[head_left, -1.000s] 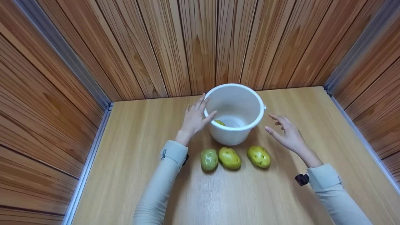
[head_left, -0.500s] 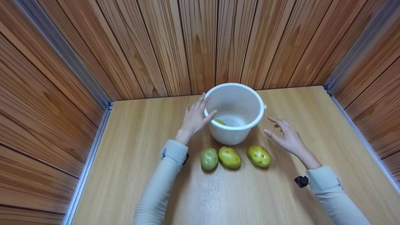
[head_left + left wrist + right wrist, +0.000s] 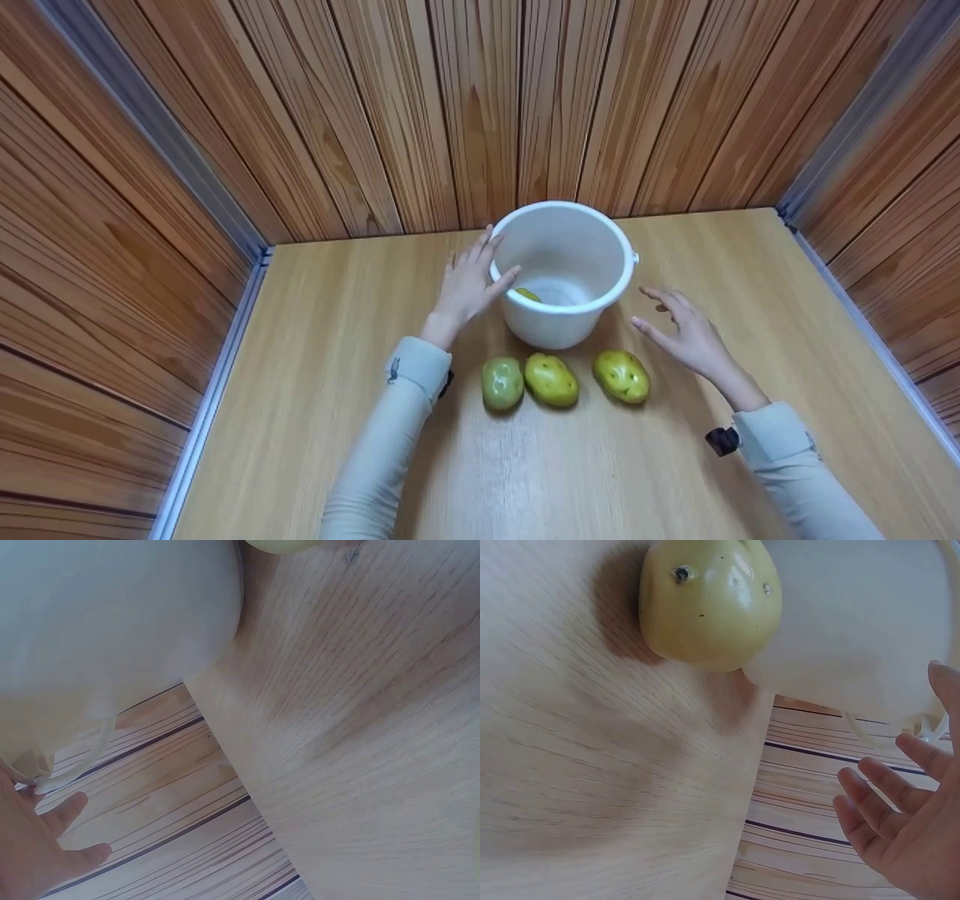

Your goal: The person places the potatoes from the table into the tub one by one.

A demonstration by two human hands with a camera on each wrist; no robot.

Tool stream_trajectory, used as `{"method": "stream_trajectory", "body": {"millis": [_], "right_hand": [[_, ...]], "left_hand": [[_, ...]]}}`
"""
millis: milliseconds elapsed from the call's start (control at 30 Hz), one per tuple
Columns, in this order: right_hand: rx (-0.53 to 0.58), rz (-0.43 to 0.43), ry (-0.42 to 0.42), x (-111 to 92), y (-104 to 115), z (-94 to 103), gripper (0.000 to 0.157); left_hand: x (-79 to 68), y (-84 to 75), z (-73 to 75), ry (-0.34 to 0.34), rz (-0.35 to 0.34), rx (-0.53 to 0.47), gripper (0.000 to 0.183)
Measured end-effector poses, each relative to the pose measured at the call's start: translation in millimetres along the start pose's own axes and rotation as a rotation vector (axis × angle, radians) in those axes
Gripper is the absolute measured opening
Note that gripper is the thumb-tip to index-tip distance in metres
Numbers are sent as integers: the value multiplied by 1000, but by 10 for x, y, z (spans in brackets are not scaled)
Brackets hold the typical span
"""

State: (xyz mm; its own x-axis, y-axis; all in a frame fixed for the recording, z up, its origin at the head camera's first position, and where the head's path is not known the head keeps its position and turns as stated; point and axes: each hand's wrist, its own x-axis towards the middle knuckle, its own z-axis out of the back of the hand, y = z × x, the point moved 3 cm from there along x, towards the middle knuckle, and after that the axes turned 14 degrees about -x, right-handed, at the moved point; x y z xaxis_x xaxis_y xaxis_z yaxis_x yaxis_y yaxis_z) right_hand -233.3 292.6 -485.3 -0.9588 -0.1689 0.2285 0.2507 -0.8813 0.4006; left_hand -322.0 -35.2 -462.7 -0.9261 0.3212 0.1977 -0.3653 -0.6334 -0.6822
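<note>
A white bucket (image 3: 559, 328) stands on the wooden table, with part of a yellowish potato (image 3: 528, 295) showing at its bottom. My left hand (image 3: 465, 286) rests at the bucket's left rim, fingers spread and fairly straight, thumb lying over the rim. To the right of the bucket, my right hand (image 3: 688, 336) hovers with loosely bent fingers and holds nothing. In front of the bucket lie a greener potato (image 3: 502, 383), a yellow-green potato (image 3: 552, 380) close beside it, and another potato (image 3: 622, 376) nearest my right hand. The right wrist view shows dark eyes on this potato (image 3: 709, 604).
A wood-plank wall (image 3: 420, 120) closes off the back of the table (image 3: 330, 360). Similar side walls with grey metal edging (image 3: 217, 375) stand left and right. The bucket has a handle knob (image 3: 637, 258) on its right side.
My right hand has drifted slightly down and left, nearer the rightmost potato. The left hand, bucket and potatoes stay in place.
</note>
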Motion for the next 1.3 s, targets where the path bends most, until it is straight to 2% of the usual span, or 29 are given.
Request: {"method": "stream_trajectory", "body": {"millis": [633,833,1300], "right_hand": [[-5,8,4,-53,14,-88,60],[11,-5,29,-62,17,-140,61],[40,-19,67,-114,24,-260,63]], "left_hand": [[8,-6,3,-2,-3,3,77],[-2,-13,15,1,-19,-18,76],[0,-1,13,5,-3,-7,76]]}}
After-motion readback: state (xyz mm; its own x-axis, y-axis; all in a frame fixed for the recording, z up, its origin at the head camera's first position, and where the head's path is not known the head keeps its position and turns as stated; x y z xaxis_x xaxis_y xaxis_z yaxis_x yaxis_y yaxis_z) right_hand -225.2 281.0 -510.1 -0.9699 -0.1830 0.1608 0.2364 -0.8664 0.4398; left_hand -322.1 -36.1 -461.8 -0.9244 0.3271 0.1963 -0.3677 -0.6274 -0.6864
